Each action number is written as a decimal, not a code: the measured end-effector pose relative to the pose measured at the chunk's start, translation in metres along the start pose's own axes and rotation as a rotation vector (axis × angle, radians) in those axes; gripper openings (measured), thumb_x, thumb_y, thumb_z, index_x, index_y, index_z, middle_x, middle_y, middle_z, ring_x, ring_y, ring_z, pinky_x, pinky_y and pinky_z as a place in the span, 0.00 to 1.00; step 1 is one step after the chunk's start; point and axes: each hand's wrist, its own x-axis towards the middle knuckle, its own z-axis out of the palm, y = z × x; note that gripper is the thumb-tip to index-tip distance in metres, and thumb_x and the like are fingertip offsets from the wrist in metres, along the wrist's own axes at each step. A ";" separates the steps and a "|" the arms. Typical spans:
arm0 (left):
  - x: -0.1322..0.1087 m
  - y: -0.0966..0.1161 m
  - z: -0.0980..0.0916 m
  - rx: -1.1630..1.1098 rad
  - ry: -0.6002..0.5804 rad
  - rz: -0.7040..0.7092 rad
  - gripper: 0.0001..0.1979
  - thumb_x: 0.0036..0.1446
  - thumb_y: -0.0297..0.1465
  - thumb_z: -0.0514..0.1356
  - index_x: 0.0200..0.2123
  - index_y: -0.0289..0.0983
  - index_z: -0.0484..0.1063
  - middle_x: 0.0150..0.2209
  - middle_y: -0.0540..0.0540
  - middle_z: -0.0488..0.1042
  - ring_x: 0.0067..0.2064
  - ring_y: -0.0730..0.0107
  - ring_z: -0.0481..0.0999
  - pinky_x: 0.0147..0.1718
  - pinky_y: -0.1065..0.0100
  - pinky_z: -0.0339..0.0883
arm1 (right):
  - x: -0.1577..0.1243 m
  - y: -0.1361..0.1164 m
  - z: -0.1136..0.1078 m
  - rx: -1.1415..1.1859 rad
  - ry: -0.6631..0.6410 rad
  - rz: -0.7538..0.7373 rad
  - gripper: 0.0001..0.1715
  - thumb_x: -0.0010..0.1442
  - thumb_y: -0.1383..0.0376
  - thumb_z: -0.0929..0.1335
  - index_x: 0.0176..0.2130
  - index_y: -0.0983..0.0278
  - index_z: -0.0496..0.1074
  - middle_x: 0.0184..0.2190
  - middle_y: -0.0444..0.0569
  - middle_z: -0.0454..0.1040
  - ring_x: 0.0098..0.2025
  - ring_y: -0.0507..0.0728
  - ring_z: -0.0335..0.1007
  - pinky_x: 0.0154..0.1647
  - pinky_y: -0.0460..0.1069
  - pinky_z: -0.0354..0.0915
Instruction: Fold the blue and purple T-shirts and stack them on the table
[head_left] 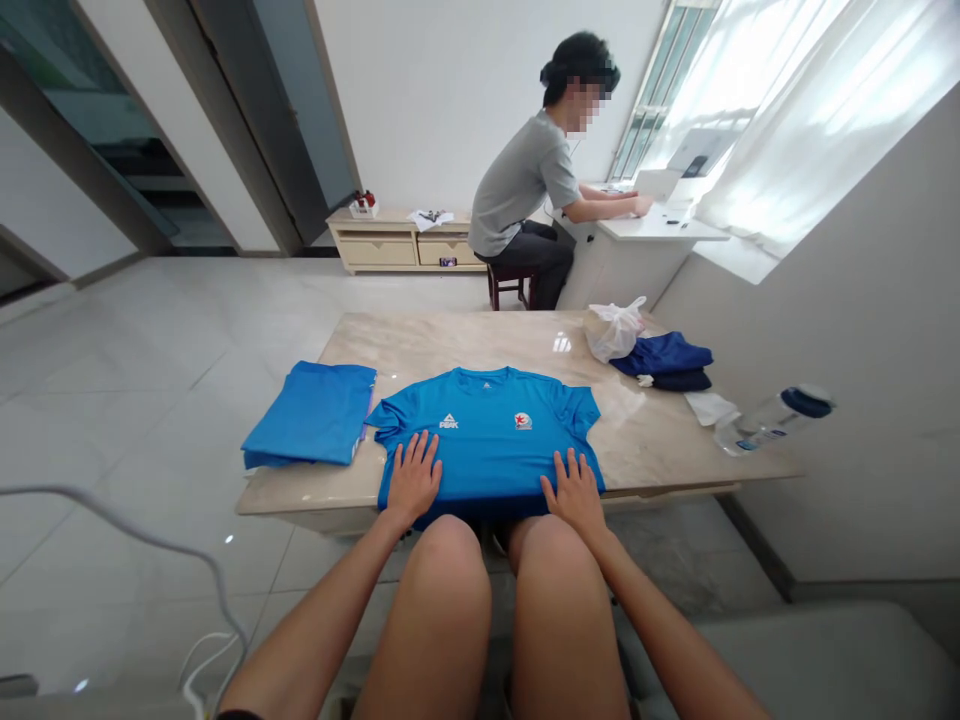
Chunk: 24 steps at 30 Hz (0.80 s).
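Observation:
A blue short-sleeved T-shirt (pixel 487 445) lies spread on the marble-look table (pixel 450 335), its collar at the far side and its lower part hanging over the near edge. White lettering and a round badge show on its chest. My left hand (pixel 416 475) rests flat on the shirt's left side, fingers stretched out. On the right side, my right hand (pixel 575 490) lies flat with its fingers spread. Neither hand grips the fabric. Left of the shirt sits a folded pile of blue clothing (pixel 311 412).
At the table's right stand a white plastic bag (pixel 615 330), dark blue folded clothes (pixel 667 358) and a clear water bottle (pixel 772 420). Beyond, a person (pixel 521 185) sits at a white desk (pixel 637 245). A low cabinet (pixel 379 245) lines the wall. A grey cable (pixel 142 525) crosses the left.

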 end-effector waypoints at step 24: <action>0.026 -0.055 -0.005 -0.067 0.018 0.157 0.28 0.76 0.33 0.50 0.75 0.40 0.68 0.75 0.42 0.68 0.75 0.51 0.68 0.76 0.44 0.54 | 0.050 0.013 0.007 0.080 0.188 -0.095 0.19 0.77 0.63 0.62 0.31 0.58 0.64 0.28 0.47 0.70 0.36 0.60 0.66 0.42 0.53 0.52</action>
